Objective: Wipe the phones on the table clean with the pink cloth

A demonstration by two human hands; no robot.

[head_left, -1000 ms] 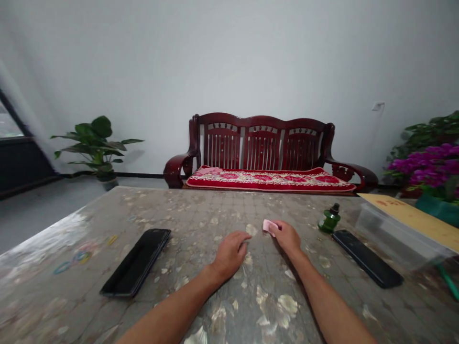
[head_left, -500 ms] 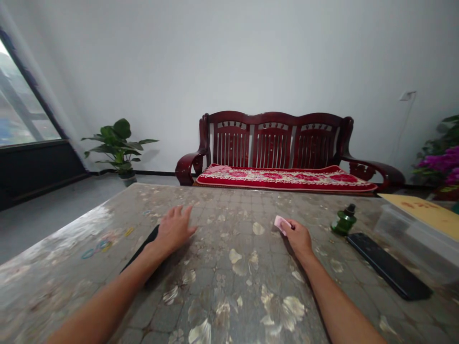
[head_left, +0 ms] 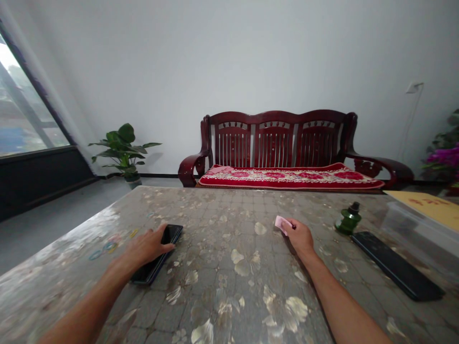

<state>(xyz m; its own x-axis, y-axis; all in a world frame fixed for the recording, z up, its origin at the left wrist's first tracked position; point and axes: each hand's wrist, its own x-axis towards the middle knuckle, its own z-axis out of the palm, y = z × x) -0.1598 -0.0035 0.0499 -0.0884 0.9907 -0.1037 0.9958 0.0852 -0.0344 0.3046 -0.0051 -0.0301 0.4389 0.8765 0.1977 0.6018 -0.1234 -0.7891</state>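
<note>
My left hand [head_left: 148,245] is above the left part of the table, fingers stretched and thumb apart, with nothing visible in it. It partly covers a black smartphone [head_left: 172,234] lying there; whether they touch I cannot tell. Several coloured loops like rubber bands [head_left: 103,249] lie to the left of this hand, with a yellow one [head_left: 134,233] slightly apart. My right hand [head_left: 300,237] is closed on a small pink folded piece of paper or cloth [head_left: 281,223], which sticks out from its fingertips. Part of the piece is hidden by the fingers.
The table [head_left: 222,286] has a glossy floral cover. At its right stand a green bottle [head_left: 347,220], a long black case-like object [head_left: 394,265] and a clear plastic box [head_left: 412,234] with a yellow sheet [head_left: 426,205] on top. A wooden bench [head_left: 272,143] stands beyond.
My left hand has shifted left and toward me, uncovering more of the smartphone. My right hand stays nearly in place with the pink piece. The view has turned slightly left.
</note>
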